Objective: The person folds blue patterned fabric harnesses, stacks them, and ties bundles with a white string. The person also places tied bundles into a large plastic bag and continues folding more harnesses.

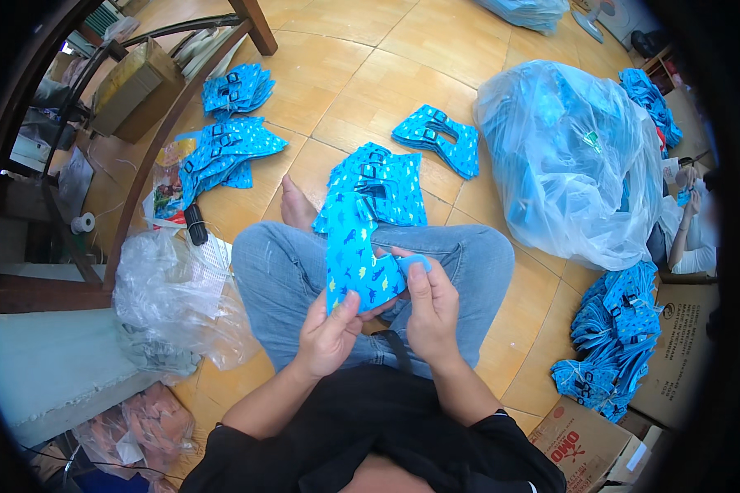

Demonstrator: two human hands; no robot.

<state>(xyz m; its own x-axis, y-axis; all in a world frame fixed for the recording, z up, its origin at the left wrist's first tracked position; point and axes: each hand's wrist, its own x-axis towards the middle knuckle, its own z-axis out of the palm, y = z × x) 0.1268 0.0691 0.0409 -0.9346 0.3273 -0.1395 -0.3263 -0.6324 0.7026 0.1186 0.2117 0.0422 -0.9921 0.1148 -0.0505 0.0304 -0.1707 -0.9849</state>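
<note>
A bright blue fabric piece (pixel 352 261), printed with small dinosaurs, is stretched between my hands above my lap. My left hand (pixel 327 333) grips its lower left corner, thumb on top. With thumb and fingers my right hand (pixel 429 308) pinches a plain, lighter blue rounded end of the same piece. The cloth curves around a notch between the two grips. Just beyond, a stack of similar blue pieces with black buckles (pixel 376 185) lies by my crossed legs, partly behind the held piece.
Buckled blue pieces lie in piles on the left (pixel 222 156), ahead to the right (pixel 440 138) and at the lower right (pixel 612 341). A large clear bag of blue pieces (pixel 563 164) stands at right, near another person. Cardboard boxes (pixel 580 444) and a clear plastic bag (pixel 168 287) flank me.
</note>
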